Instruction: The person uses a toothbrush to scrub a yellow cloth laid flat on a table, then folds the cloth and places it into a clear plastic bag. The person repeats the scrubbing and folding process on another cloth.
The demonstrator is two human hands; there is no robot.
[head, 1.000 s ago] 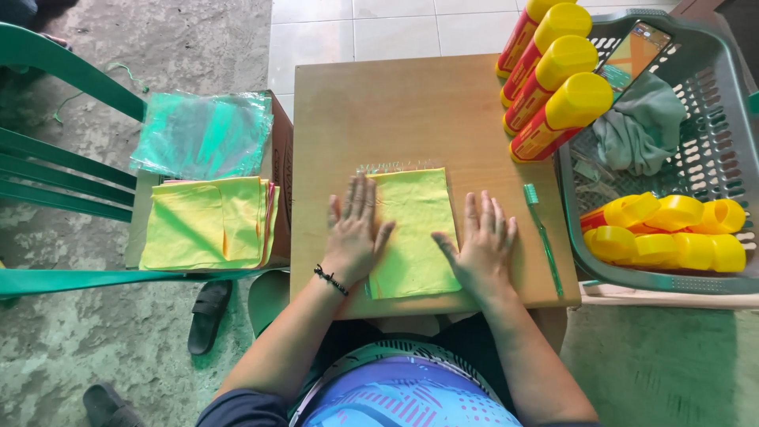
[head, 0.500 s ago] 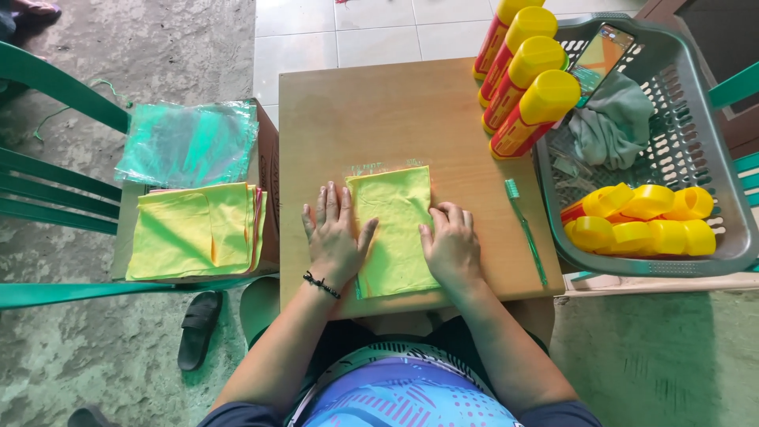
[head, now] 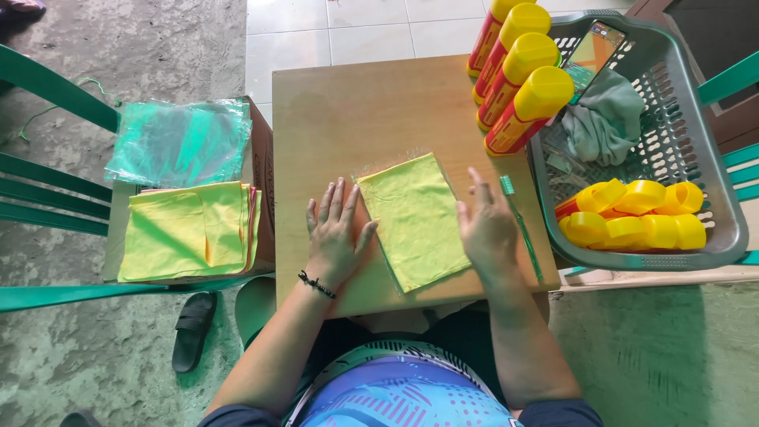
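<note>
From the head camera, looking down, a folded yellow cloth (head: 413,219) is lying flat near the middle of a small wooden table (head: 348,111). The left hand (head: 336,235) is resting flat on the table, just at the cloth's left edge, with its fingers spread wide and the thumb touching the cloth. It is holding nothing. A dark bead bracelet (head: 316,284) is sitting on that wrist. The right hand (head: 486,225) is sitting at the cloth's right edge, fingers open and a bit curled, holding nothing too. A green toothbrush (head: 522,228) is lying just beside that hand. Four red bottles with yellow caps (head: 518,99) are standing at the far right of the table. A grey basket (head: 711,198) is sitting to the right, holding yellow caps (head: 632,221), a grey-green rag (head: 605,122) and a phone (head: 593,54). To the left, a stack of yellow cloths (head: 186,233) and clear plastic bags (head: 178,142) are lying on a box on a green chair (head: 47,103). A black sandal (head: 190,328) is lying on the floor.
</note>
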